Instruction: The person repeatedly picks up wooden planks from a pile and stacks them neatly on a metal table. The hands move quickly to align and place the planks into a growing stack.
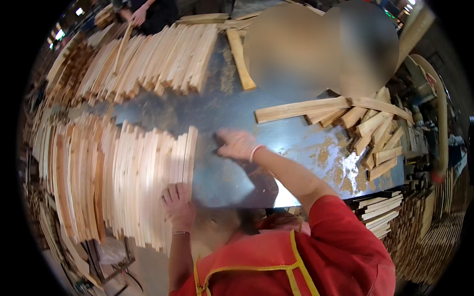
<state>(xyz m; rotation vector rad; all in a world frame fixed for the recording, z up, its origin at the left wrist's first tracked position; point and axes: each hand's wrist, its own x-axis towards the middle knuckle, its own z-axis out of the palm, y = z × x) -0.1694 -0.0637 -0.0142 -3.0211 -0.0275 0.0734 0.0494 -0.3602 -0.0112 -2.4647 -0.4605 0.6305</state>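
Observation:
A row of pale wooden slats (pixel 140 182) lies side by side on the left of the metal-topped table (pixel 217 190). My left hand (pixel 178 204), gloved, rests on the near ends of the rightmost slats, its fingers stretched out. Right of that row, over the bare metal, is my right hand (pixel 238 144). It wears a pale glove and is slightly blurred. Its thumb and fingers look apart, and I see nothing between them. One slat (pixel 191 155) at the row's right edge reaches a little farther than those beside it.
A second row of slats (pixel 163 56) lies across the table, where a co-worker's hand (pixel 139 16) touches a slanted slat (pixel 122 49). Loose wood pieces (pixel 377 130) are heaped at the right, beside a long board (pixel 301 109). Stacked timber (pixel 410 222) stands below right. Two blurred patches cover the upper right.

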